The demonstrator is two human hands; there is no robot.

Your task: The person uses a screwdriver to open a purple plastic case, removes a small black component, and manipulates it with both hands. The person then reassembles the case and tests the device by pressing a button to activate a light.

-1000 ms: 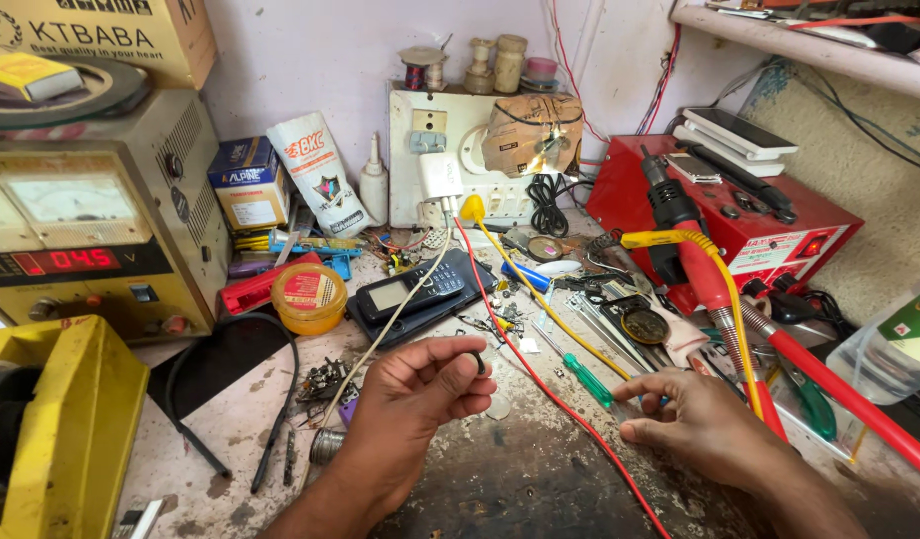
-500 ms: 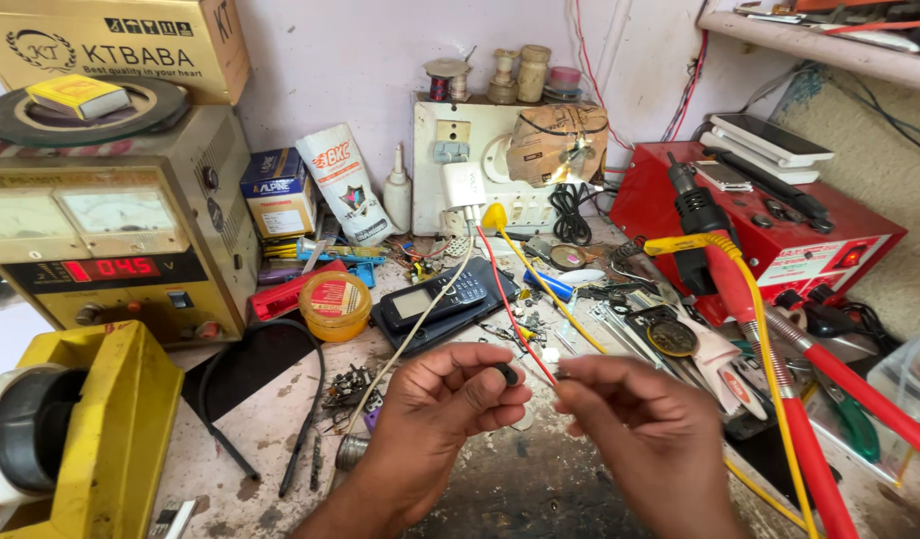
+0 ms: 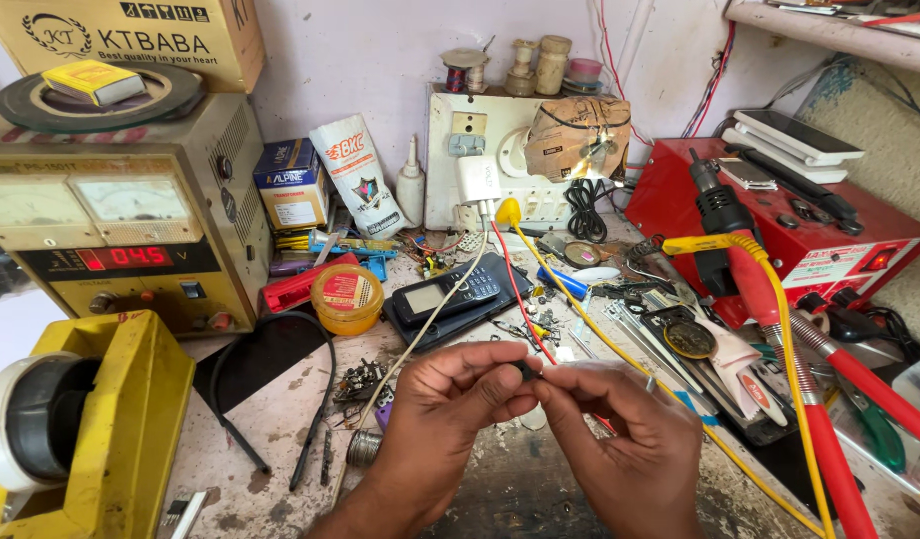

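Head view: I look down on a cluttered repair bench with both hands met just above its worn, scorched middle.
Left hand: fingers curled, thumb and forefinger pinching a small dark part from the left.
Right hand: fingertips pressed to the same part from the right, so both pinches meet on it.
Where the part lies: between the two sets of fingertips, touching both, neither hand nearer than the other.
Long axis: too much is hidden by the fingers for me to tell which way it runs.
Part's look: matte black and tiny; its shape I cannot make out.
Wires: a red wire and a white cable run down from the white charger toward the hands; whether either joins the part I cannot tell.
Near things: a dark keypad phone lies flat just beyond the hands, a round orange tin to its left.
Textures: glossy yellow tape dispenser at left, red metal case at right.
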